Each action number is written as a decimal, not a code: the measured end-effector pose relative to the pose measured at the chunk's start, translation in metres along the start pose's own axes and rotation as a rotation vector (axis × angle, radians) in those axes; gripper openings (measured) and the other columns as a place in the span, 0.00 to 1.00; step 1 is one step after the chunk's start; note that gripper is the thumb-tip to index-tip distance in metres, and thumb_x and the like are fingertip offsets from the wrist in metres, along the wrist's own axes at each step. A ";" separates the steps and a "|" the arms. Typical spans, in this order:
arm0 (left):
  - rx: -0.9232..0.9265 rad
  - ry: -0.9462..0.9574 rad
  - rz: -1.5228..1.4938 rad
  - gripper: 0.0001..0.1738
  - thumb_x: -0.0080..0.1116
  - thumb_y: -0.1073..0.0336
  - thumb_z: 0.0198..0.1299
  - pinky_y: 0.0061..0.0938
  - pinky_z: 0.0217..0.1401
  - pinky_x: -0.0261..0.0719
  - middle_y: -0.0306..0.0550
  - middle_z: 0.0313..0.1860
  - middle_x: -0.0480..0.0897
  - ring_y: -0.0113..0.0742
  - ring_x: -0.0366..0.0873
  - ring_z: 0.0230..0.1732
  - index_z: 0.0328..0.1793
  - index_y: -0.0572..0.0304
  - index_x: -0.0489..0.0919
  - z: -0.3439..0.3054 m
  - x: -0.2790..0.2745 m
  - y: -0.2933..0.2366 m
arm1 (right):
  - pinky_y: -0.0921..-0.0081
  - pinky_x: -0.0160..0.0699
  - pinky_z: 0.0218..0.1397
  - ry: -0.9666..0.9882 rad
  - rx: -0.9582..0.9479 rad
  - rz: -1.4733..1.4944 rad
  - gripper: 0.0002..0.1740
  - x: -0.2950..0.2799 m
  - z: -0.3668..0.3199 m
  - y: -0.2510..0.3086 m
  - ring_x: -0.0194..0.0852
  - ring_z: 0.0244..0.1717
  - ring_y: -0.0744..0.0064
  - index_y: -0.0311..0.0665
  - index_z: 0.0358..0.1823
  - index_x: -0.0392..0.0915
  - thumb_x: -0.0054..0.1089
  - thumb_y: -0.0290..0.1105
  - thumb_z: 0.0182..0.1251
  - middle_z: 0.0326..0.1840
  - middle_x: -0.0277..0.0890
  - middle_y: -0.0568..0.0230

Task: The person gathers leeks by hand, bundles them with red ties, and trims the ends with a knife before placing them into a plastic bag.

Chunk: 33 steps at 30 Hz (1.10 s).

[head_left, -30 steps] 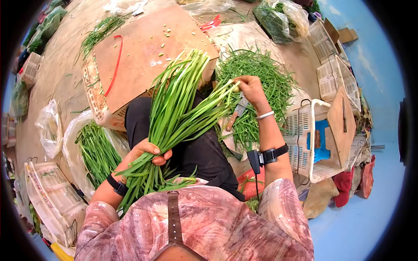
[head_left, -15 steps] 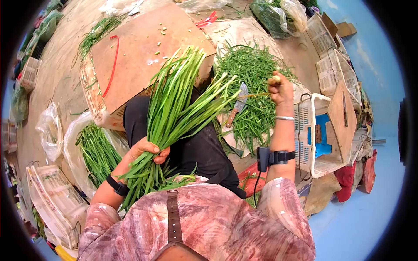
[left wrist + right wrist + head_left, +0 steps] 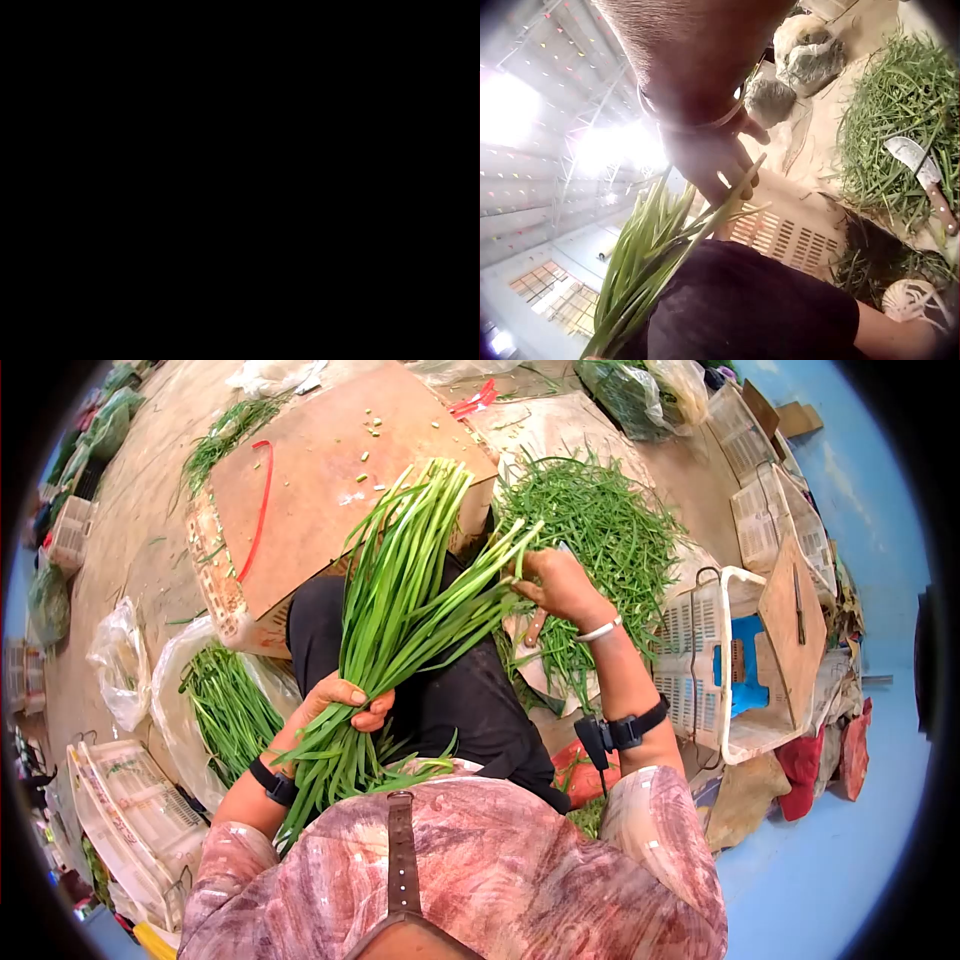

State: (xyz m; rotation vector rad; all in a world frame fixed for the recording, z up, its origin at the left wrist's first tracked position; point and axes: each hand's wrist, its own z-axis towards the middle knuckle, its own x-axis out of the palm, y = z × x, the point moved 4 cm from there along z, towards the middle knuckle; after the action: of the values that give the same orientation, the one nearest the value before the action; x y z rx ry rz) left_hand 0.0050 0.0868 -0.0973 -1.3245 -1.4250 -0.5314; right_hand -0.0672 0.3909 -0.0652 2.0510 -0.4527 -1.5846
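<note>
In the head view my left hand (image 3: 345, 705) grips a thick bunch of garlic chives (image 3: 400, 590) low on its leaves, pale stem ends fanned away from me over my lap. The right hand (image 3: 562, 585) is at the stem ends of a side strand, thumb and fingers bent around them. From the right wrist, the fingers (image 3: 746, 187) meet the pale stems of the chives (image 3: 649, 255). A knife (image 3: 922, 176) with a wooden handle lies on a heap of loose green leaves (image 3: 896, 105); the right hand hides its blade in the head view. The left wrist view is black.
Ahead of my knees a brown board (image 3: 300, 490) tops a crate, with a red strap (image 3: 262, 510) on it. A plastic bag of chives (image 3: 230, 695) stands at left. White crates (image 3: 730, 670) line the right, by the blue wall. A shoe (image 3: 911, 300) shows below.
My right hand swung out to the right over the leaf heap with a small pale bit, then came back to the stem ends. The left hand kept its grip on the bunch.
</note>
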 end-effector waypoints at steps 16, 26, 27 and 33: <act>-0.013 0.040 -0.076 0.28 0.57 0.74 0.47 0.22 0.22 0.63 0.55 0.31 0.75 0.29 0.66 0.18 0.58 0.66 0.66 -0.003 0.002 0.003 | 0.74 0.77 0.23 -0.843 0.668 0.768 0.11 -0.011 -0.018 -0.159 0.79 0.18 0.69 0.23 0.37 0.75 0.52 0.27 0.61 0.23 0.78 0.53; -0.025 -0.077 0.014 0.28 0.56 0.73 0.47 0.23 0.21 0.62 0.56 0.30 0.75 0.29 0.67 0.17 0.57 0.68 0.66 -0.001 0.008 0.001 | 0.88 0.65 0.18 -0.142 0.334 0.997 0.14 0.000 -0.015 0.001 0.76 0.22 0.80 0.30 0.41 0.77 0.59 0.35 0.62 0.29 0.78 0.63; -0.024 -0.074 0.017 0.28 0.56 0.73 0.47 0.23 0.21 0.62 0.56 0.30 0.75 0.29 0.67 0.17 0.57 0.68 0.66 -0.001 0.010 0.000 | 0.88 0.65 0.17 -0.035 0.304 0.991 0.12 0.008 -0.007 0.004 0.73 0.18 0.81 0.29 0.40 0.78 0.58 0.32 0.63 0.26 0.77 0.65; 0.000 -0.071 -0.014 0.28 0.57 0.73 0.48 0.23 0.21 0.62 0.56 0.31 0.75 0.29 0.66 0.17 0.58 0.68 0.66 -0.004 0.006 0.002 | 0.74 0.76 0.31 -0.251 0.033 0.136 0.09 -0.031 -0.006 -0.017 0.79 0.24 0.68 0.33 0.36 0.82 0.58 0.28 0.56 0.25 0.80 0.54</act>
State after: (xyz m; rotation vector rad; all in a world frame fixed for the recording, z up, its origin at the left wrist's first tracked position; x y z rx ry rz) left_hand 0.0095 0.0870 -0.0911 -1.3461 -1.4937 -0.4979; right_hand -0.0706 0.4227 -0.0489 1.8085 -0.6978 -1.7675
